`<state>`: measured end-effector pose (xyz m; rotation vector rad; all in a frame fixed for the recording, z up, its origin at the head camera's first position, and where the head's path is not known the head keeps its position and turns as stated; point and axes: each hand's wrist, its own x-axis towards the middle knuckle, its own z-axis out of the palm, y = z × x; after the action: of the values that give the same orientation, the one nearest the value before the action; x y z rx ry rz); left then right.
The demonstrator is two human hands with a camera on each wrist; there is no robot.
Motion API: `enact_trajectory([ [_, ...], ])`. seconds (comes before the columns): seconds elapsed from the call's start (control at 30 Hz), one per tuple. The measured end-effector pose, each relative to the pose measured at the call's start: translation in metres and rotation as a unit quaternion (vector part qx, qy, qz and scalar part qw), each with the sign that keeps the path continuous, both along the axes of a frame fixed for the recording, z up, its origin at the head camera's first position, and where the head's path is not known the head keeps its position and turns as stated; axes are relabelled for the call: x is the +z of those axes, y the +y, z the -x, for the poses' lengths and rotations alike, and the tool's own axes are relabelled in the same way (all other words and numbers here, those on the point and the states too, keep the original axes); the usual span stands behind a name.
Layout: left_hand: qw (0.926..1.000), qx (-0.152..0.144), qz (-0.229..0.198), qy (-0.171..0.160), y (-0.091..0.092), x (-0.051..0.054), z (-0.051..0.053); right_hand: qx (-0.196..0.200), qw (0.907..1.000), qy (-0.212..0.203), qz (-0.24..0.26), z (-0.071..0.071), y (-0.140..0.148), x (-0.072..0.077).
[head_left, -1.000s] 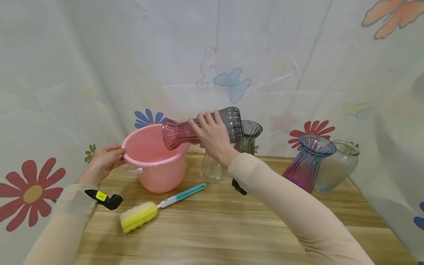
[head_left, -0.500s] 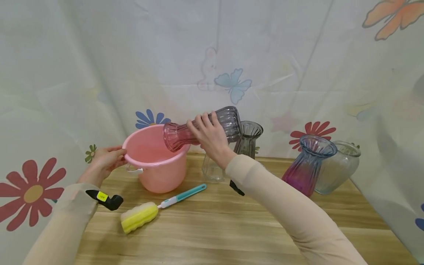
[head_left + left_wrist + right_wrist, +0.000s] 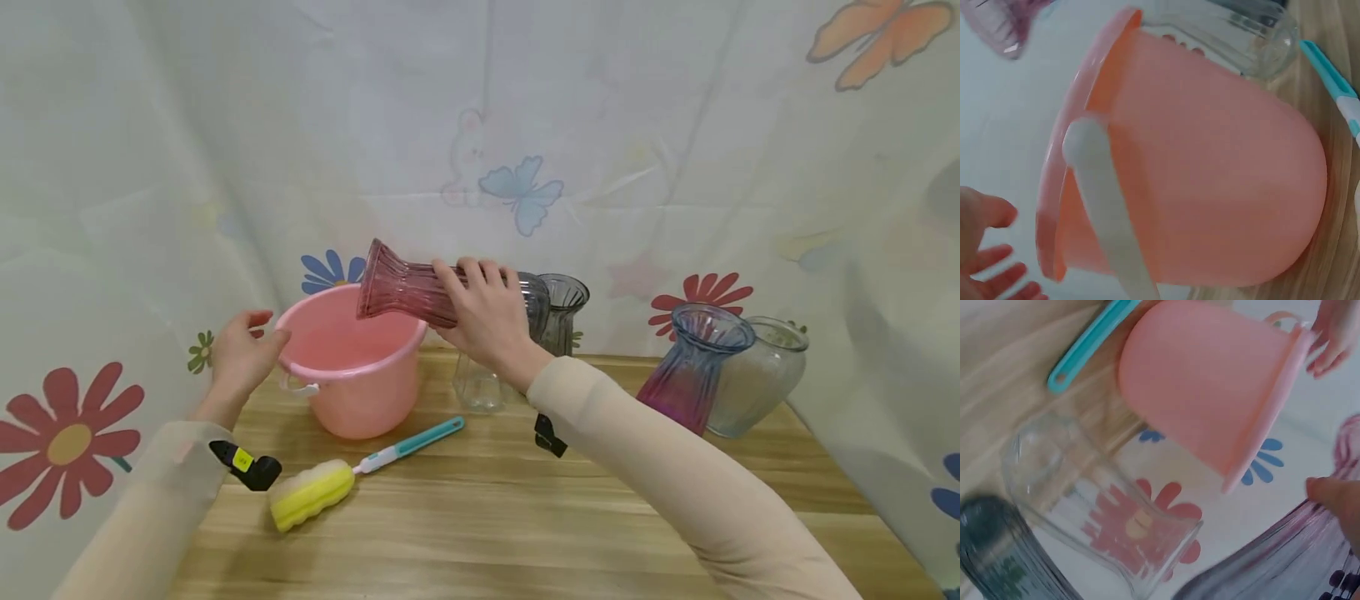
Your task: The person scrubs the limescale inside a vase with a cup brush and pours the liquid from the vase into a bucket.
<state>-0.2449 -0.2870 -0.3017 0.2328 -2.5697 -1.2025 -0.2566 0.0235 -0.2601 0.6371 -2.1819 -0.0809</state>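
My right hand (image 3: 491,312) grips the middle of a pink-to-grey ribbed glass vase (image 3: 405,292), held almost level with its mouth to the left over the right side of the pink bucket (image 3: 363,400). In the right wrist view the thumb (image 3: 1329,494) lies along the vase (image 3: 1272,556). My left hand (image 3: 243,354) is beside the bucket's left rim, fingers apart. The left wrist view shows a gap between that hand (image 3: 988,250) and the bucket (image 3: 1210,169).
A brush with a yellow sponge head (image 3: 311,496) and teal handle lies before the bucket. Behind my right hand stand a clear glass vase (image 3: 480,387) and a dark grey one (image 3: 562,317). At the right are a blue-and-pink vase (image 3: 686,375) and a round clear vase (image 3: 765,383).
My left hand has let go of the bucket rim, its fingers spreading. The held vase's mouth has risen and moved slightly left, so the vase tilts less downward. The bucket has barely moved.
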Motion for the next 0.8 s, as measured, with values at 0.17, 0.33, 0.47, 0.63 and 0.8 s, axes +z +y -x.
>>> enact_trajectory([
  [0.17, 0.9835, -0.057, 0.053, 0.163, 0.037, 0.005, -0.004, 0.028, 0.9923, -0.066, 0.101, -0.01, 0.003, 0.0],
  [0.33, 0.9455, -0.223, 0.018, 0.237, 0.075, 0.004, -0.011, 0.063, 0.9756, -0.103, 0.184, -0.017, 0.006, -0.003],
  [0.47, 0.9217, -0.343, -0.049, 0.174, 0.099, -0.002, -0.019, 0.095, 0.9545, -0.143, 0.244, -0.023, 0.009, -0.011],
  [0.63, 0.9137, -0.392, -0.078, 0.073, 0.119, -0.015, -0.024, 0.124, 0.9151, -0.219, 0.315, -0.034, 0.013, -0.025],
  [0.8, 0.9105, -0.4, -0.095, 0.047, 0.139, -0.03, -0.029, 0.138, 0.8853, -0.279, 0.345, -0.043, 0.021, -0.045],
])
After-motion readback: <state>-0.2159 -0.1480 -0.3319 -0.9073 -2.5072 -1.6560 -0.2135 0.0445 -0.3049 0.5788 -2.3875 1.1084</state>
